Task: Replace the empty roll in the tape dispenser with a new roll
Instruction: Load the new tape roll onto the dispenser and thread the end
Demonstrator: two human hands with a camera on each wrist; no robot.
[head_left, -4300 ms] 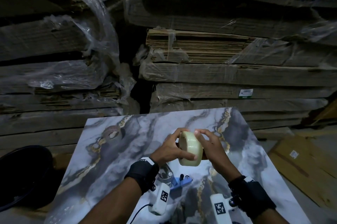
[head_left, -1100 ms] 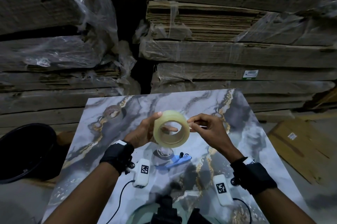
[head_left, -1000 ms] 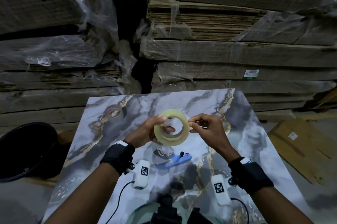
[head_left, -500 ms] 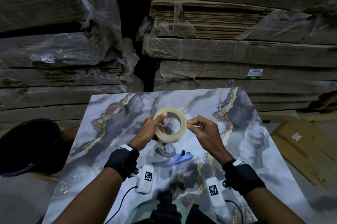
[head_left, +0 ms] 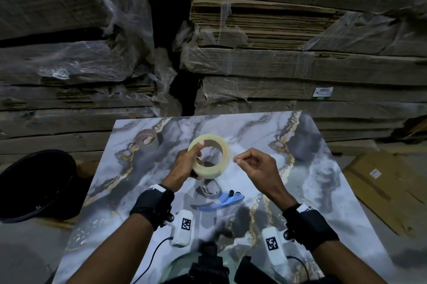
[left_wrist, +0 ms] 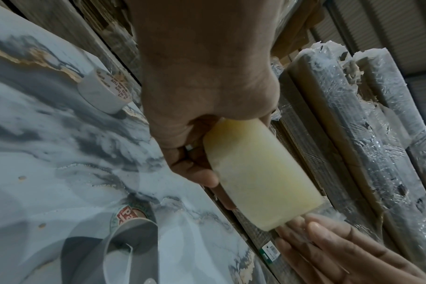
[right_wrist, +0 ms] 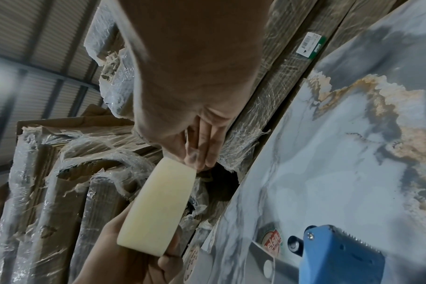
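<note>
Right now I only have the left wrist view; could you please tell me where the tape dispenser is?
Observer: The blue tape dispenser lies on the marbled table, nearer the person than the raised new roll.
Operator: And the right hand's grip?
Observer: Its thumb and forefinger pinch together at the roll's right edge, apparently on the tape end.
Operator: Anything beside the table?
Observer: A black bin, at its left.

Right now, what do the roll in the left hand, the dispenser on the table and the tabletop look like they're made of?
New roll: translucent yellowish plastic tape, glossy, layers see-through. Dispenser: blue body, probably moulded plastic, with a grey, likely metal plate and a serrated edge. Tabletop: marble-look slab, grey-white with gold veins, smooth with a slight sheen; possibly printed rather than stone.
</note>
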